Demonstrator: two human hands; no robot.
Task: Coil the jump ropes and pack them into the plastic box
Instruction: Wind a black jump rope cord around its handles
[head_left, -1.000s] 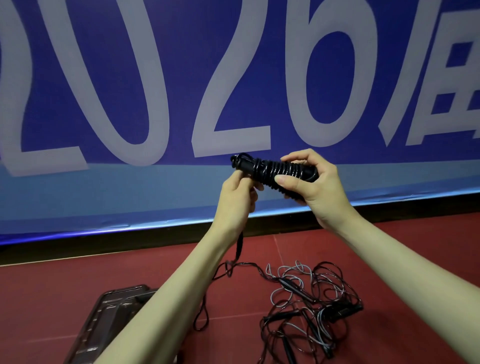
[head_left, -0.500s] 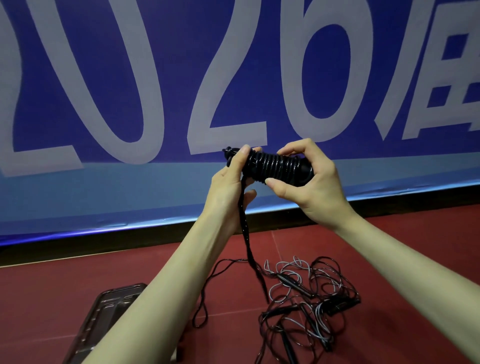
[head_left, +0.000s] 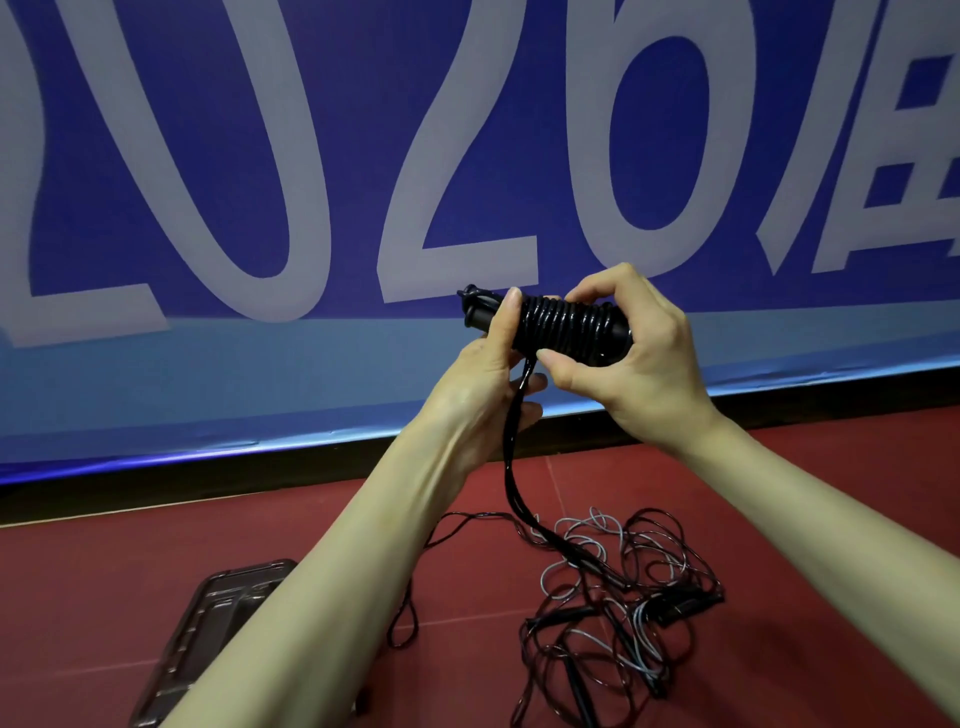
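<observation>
Both hands grip one black coiled jump rope (head_left: 563, 325): left hand (head_left: 485, 379) pinches its left end, right hand (head_left: 639, 358) clasps the right. Its loose tail hangs to the tangled ropes (head_left: 618, 592) on the red floor (head_left: 104, 597).

Dark translucent plastic box (head_left: 208, 639): right part hidden behind left forearm, bottom cut by frame edge, contents unreadable. Black rope-wound handle bundle (head_left: 563, 323): right end covered by right hand (head_left: 639, 358), part of left end behind left hand (head_left: 480, 395) fingers. Tangled black and grey ropes on floor (head_left: 618, 613): count untellable, lower loops cut off.
</observation>
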